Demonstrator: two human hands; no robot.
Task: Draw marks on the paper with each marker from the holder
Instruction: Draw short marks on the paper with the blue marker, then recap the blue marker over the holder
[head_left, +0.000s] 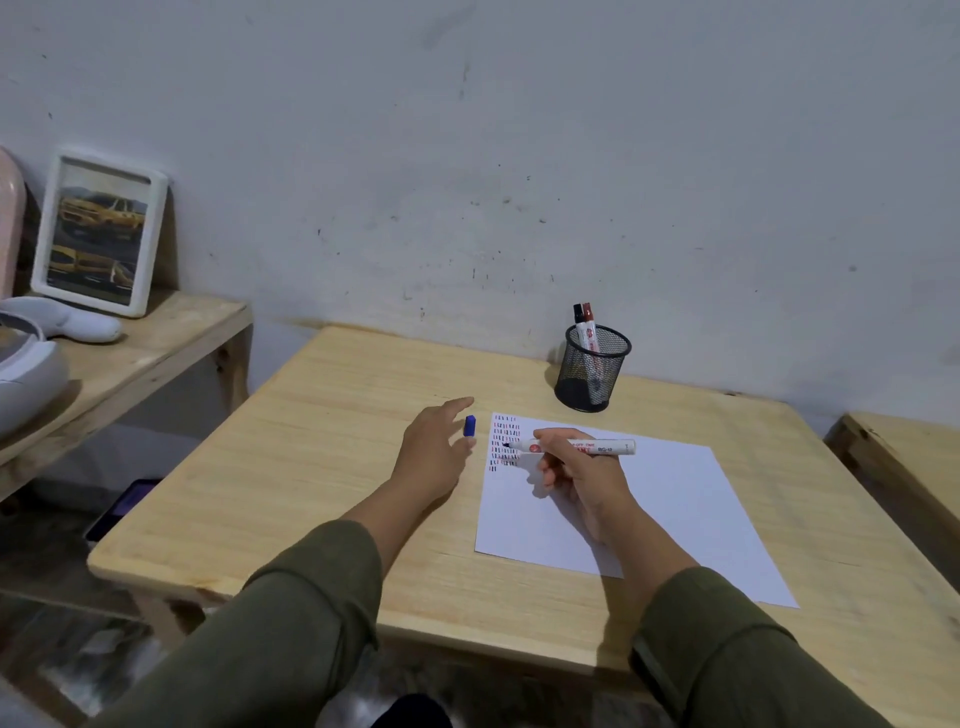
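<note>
A white sheet of paper (649, 499) lies on the wooden table (322, 447), with rows of short red, blue and black strokes in its top left corner. My right hand (576, 473) grips an uncapped white marker (582, 447), its tip touching the paper among the strokes. My left hand (434, 449) rests on the table just left of the paper and pinches a blue cap (470, 426) in its fingertips. A black mesh holder (592, 369) stands behind the paper with two markers (587, 325) in it, one black-capped and one red-capped.
A lower wooden shelf (156, 343) on the left carries a white picture frame (98, 234) and white and grey objects. Another wooden surface (909, 462) begins at the right. A grey wall rises directly behind the table. A dark device (122, 506) lies on the floor.
</note>
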